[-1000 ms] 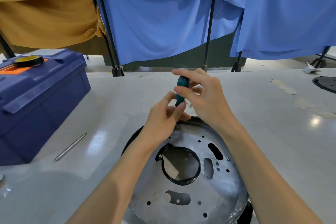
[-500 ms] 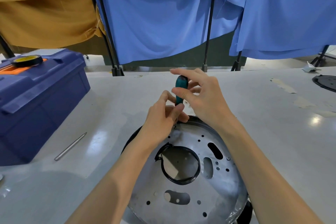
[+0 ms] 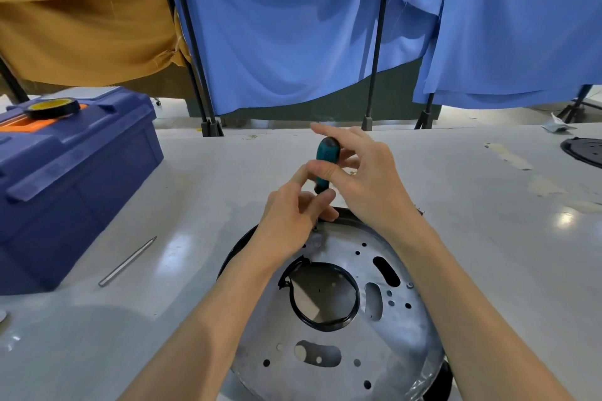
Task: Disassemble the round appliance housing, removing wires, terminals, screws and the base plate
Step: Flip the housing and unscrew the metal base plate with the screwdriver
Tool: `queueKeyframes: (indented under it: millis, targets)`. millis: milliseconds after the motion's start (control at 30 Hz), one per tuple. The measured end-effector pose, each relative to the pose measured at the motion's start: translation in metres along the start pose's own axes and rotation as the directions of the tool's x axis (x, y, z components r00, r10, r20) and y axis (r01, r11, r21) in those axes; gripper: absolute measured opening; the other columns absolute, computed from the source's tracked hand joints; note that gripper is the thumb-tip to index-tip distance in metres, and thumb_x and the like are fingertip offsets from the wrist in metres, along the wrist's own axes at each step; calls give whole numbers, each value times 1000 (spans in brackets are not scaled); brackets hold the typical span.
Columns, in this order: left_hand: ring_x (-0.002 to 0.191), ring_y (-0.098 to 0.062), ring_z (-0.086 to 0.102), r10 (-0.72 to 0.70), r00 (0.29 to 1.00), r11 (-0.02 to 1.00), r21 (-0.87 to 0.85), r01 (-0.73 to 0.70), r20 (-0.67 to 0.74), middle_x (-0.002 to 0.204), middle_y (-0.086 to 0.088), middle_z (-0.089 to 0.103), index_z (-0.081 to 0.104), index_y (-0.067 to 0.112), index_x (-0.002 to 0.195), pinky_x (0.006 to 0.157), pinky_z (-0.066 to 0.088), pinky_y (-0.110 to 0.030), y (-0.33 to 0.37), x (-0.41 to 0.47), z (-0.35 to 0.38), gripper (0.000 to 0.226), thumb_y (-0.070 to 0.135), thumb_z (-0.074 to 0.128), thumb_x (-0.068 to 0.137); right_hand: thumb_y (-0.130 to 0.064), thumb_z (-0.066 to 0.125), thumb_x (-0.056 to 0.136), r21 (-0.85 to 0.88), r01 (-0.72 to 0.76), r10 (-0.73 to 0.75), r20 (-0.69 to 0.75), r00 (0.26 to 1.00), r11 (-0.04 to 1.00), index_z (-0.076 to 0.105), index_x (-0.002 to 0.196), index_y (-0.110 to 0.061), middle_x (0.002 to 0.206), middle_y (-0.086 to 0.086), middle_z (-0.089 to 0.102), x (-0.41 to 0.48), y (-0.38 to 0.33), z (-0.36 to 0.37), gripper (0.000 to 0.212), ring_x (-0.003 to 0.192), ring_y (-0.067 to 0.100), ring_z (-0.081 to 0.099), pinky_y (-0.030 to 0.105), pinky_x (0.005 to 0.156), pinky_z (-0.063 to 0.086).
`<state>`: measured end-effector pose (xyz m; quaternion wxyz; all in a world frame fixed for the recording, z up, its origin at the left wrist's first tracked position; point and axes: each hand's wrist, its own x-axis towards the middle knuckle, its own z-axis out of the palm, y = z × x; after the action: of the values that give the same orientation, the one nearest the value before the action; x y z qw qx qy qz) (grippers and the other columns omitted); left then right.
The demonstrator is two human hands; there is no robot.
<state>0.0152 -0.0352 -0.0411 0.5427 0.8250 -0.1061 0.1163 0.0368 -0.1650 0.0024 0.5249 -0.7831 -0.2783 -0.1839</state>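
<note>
The round housing (image 3: 329,319) lay nearest, at six o'clock on the white table (image 3: 488,254), its silver base plate (image 3: 384,345) facing up with one screw (image 3: 410,285) showing toward three o'clock on it. At the plate's twelve o'clock rim the left hand (image 3: 290,225) pinched the lower shaft of the green-handled screwdriver (image 3: 325,164), fingertips pressed together around it just above the tip. Above that, the right hand (image 3: 365,179) had loosened since half a second before: its forefinger had lifted and stretched out past the handle top, leaving thumb and middle fingers lightly on the grip. That looked like a regrip between turns, so the rim screw was probably still being backed out. The screw itself was hidden under the left fingers. Further off at ten o'clock sat a blue toolbox (image 3: 75,179).
</note>
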Motion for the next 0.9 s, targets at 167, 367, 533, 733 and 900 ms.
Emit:
queueKeyframes:
  millis: [167,367,533,733,900]
  targets:
    - [83,-15,72,-19,1000,999,-38,20,13,83,-5,74,56,28,103,81,55,-51,2,-1,0,16,27,40,102,12,51,89,65,-20,20,4,1000,998,61,126,-20,98,1,68,0,2,-7,50,91,12,66,20,86,53]
    - [75,-10,71,-18,999,999,-40,17,-34,77,-1,73,49,21,113,79,58,-42,1,-1,1,26,33,57,92,-23,70,86,63,-16,14,32,999,998,63,120,-29,110,-4,56,-1,1,-1,35,99,1,55,20,89,47]
    - [82,-12,71,19,1000,1000,20,-20,20,84,-1,74,49,38,124,85,56,-42,0,0,1,25,35,40,100,-2,65,87,65,0,1,-15,1000,998,58,132,-21,97,0,66,0,1,-1,49,90,7,62,15,85,50]
    - [76,-14,72,10,1000,999,-31,-11,-20,78,-1,74,53,22,110,83,57,-44,0,2,1,19,35,50,96,3,51,94,88,7,-12,55,998,996,57,130,-22,111,2,65,-1,0,-2,44,103,11,63,26,92,53]
    - [82,-18,73,-29,1000,992,-120,30,4,83,-3,74,48,11,108,87,55,-48,-1,3,0,27,31,58,93,-13,67,88,25,10,-10,14,1000,1000,59,128,-28,108,0,55,-1,1,0,44,98,10,55,26,89,51]
